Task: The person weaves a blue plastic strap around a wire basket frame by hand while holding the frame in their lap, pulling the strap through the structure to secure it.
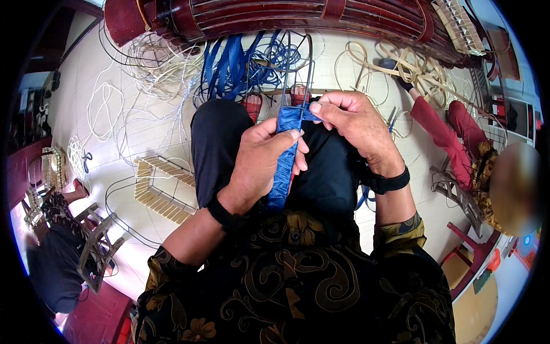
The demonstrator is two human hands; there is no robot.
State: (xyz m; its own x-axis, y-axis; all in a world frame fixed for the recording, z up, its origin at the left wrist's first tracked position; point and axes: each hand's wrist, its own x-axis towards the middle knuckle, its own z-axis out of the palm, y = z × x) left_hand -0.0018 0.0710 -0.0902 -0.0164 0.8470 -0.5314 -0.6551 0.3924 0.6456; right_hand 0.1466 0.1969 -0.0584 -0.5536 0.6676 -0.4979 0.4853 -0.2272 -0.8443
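Between my knees stands a long narrow metal frame point(310, 63), its lower part wrapped in a blue woven band point(280, 186). My left hand point(258, 157) is closed round the wrapped part, with the thumb lying on its front face. At the upper end of the wrapping, my right hand point(355, 123) pinches a short stretch of blue strip point(308, 113) between thumb and fingertips. The strip runs out from the frame's right side. Bare dark rods of the frame rise above the wrapping. Part of the wrapped length is hidden behind my left hand.
A dark red wooden bench point(258, 20) spans the far side. Blue strips point(229, 69) and pale cord coils point(152, 63) lie on the floor. A frame wrapped in pale strips point(154, 189) sits left of my knee. Other people sit at left and right, beside wooden stools point(94, 249).
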